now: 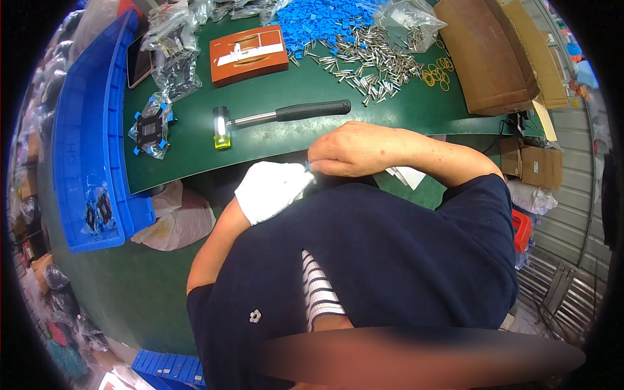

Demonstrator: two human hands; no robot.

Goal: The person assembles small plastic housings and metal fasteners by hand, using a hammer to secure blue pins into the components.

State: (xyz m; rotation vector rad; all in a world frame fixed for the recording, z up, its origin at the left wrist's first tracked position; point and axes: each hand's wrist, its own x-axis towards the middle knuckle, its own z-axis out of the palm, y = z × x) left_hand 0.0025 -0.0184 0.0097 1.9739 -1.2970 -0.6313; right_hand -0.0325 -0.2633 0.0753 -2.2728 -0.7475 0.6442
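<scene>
My left hand (270,192), in a white glove, is closed in front of my body, just off the near edge of the green table (188,146). My bare right hand (348,151) meets it fingertip to fingertip in a pinch. Between the fingertips shows a bit of a small blue plastic piece (307,166); the rest is hidden by the fingers. A mallet (283,115) with a black grip and a clear-yellow head lies on the table just beyond my hands. Farther off are a heap of blue plastic pieces (328,21) and a pile of metal pins or screws (380,68).
At the left stands a long blue crate (84,140) with black parts inside. Bagged black parts (153,128) and a red-brown box (249,57) lie on the table. Rubber bands (439,75) lie by an open cardboard box (487,58) at the right. A sack (175,221) sits below the table.
</scene>
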